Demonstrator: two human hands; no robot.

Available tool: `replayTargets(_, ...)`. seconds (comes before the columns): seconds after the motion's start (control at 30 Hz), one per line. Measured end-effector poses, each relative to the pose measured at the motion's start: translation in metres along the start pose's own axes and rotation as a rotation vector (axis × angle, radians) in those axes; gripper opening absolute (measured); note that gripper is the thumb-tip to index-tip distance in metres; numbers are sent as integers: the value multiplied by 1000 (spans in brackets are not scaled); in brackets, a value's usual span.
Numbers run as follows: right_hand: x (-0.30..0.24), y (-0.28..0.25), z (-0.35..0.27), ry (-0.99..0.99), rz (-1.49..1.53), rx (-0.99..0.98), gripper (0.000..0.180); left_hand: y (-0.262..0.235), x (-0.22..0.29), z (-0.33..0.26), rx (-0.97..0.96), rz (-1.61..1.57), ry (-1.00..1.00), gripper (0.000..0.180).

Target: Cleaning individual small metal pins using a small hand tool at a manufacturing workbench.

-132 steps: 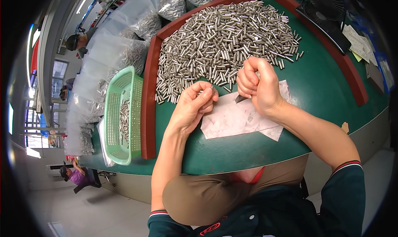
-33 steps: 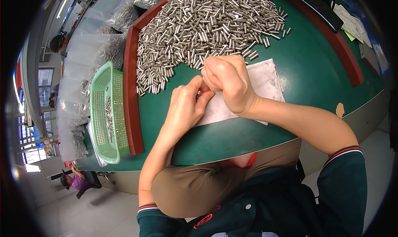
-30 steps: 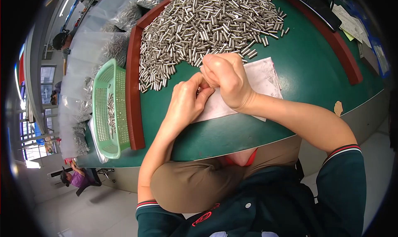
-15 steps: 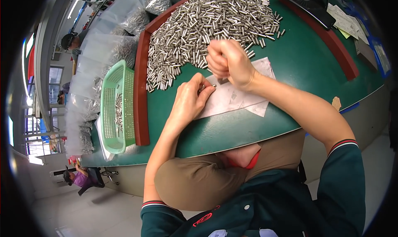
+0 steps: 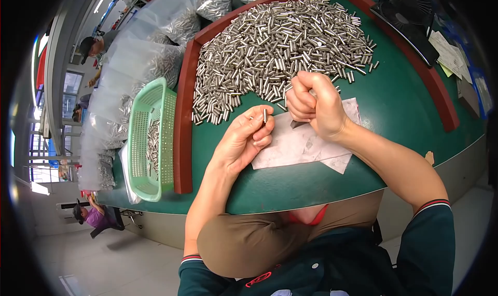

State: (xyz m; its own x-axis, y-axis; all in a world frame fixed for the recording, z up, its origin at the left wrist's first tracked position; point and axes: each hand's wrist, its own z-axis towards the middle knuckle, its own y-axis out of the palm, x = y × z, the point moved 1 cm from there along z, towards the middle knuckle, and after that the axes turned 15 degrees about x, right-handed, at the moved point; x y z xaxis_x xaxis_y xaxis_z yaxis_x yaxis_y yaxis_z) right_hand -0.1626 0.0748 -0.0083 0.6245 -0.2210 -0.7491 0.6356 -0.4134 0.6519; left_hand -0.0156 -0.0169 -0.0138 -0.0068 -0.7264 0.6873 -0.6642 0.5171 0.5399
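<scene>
Between the thumb and fingertips of my left hand (image 5: 241,140) a small shiny metal pin (image 5: 265,116) stands nearly upright. My right hand (image 5: 317,105) is closed in a fist just to the right, above a sheet of white paper (image 5: 282,148). What its fingers hold, if anything, is hidden. A dark grey edge (image 5: 297,124) shows under that fist; I cannot tell whether it is held or lies on the paper. Beyond both hands spreads a large heap of similar metal pins (image 5: 280,47) on the green tabletop (image 5: 290,188).
A red-brown raised border (image 5: 183,135) runs around the heap. To its left stand a light green basket (image 5: 167,125) with some pins inside and clear plastic bags (image 5: 179,26) of pins. A black fan (image 5: 407,16) and papers (image 5: 447,55) are at the right. Other people are farther left.
My left hand has turned and raised the pin from low over the paper to nearly upright. My right fist has shifted slightly right relative to the paper. The whole view has moved a little.
</scene>
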Motion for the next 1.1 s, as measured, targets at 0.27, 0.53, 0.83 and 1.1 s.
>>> replayTargets(0.27,-1,-1,1,19,1,13,40,12,3,-4,127,-37,27,21)
replayTargets(0.53,0,-2,1,24,65,28,33,22,3,12,510,1157,817,28)
replayTargets(0.83,1,-5,3,2,46,24,33,30,0,14,567,1457,847,20)
replayTargets(1.1,-2,-4,2,6,22,25,38,18,8,4,381,829,546,11)
